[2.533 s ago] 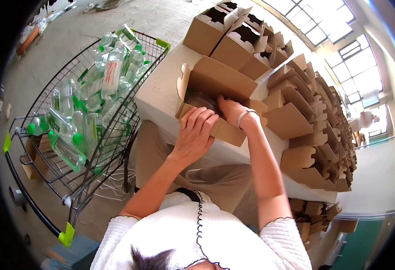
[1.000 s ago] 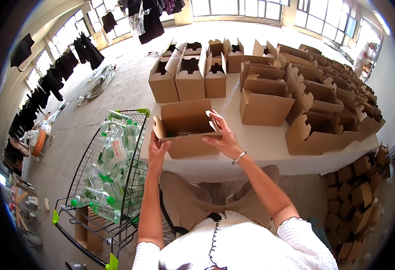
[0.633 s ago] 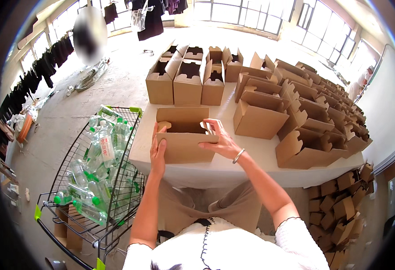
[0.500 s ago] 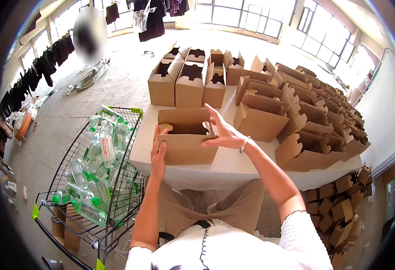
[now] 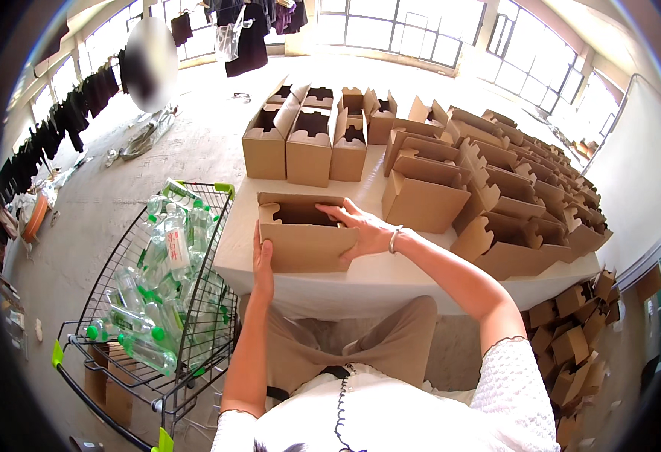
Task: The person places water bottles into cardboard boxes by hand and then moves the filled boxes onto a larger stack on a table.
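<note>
In front of me on the table stands an upright brown cardboard box (image 5: pixel 308 250), its top uncovered and its inside dark. Its tall back panel rises behind the opening. My left hand (image 5: pixel 263 264) holds the box at its left front corner, thumb on the front and fingers along the side. Over the right end, my right hand (image 5: pixel 364 228) stretches its fingers across the opening, touching the right side flap region; its thumb lies by the right front edge. The flap itself is mostly hidden under that hand.
Several open boxes (image 5: pixel 309 158) stand farther back on the cloth-covered table (image 5: pixel 233 252), with rows of others (image 5: pixel 424 197) to the right. A wire cart (image 5: pixel 187 324) at left holds green-capped plastic bottles (image 5: pixel 176 248). Folded cardboard pieces (image 5: pixel 571 346) pile up at lower right.
My right hand has moved left and inward over the box's right end, its raised fingers now lower and reaching across the opening. My left hand keeps its place on the box.
</note>
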The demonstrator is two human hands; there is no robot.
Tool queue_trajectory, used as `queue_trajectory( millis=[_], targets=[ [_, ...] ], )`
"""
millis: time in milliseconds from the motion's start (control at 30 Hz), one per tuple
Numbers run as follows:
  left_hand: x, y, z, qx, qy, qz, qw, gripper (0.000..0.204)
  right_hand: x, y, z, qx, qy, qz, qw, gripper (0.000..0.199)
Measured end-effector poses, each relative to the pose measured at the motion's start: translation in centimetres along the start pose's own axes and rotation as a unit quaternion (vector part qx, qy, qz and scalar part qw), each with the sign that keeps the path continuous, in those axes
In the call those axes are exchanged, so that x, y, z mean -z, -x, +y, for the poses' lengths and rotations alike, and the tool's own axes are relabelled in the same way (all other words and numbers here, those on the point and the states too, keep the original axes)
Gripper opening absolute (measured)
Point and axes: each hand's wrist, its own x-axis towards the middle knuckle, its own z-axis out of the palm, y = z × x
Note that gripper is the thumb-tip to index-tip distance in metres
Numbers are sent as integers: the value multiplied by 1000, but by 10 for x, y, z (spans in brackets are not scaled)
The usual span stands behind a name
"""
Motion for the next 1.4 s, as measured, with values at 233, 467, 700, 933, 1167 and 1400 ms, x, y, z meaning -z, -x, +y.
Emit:
queue_trajectory(
  millis=[233,467,700,933,1167,1400],
  targets=[
    [-43,56,-18,45,-61,143,987,94,-21,-9,30,-72,-104,141,982,90],
    [-86,77,18,87,230,19,969,64,-1,20,-53,-225,-355,102,902,76],
    [-115,64,57,17,183,-65,981,57,33,57,-75,-173,-405,221,870,64],
    [-122,-10,73,-35,27,-197,979,60,150,93,-76,-265,-477,321,774,45],
    [-46,-138,-17,-61,-568,-281,771,51,269,77,-26,-263,-351,477,761,74],
    [-22,-151,-64,-169,-641,-206,720,52,351,3,97,-305,-246,495,775,89]
  ],
)
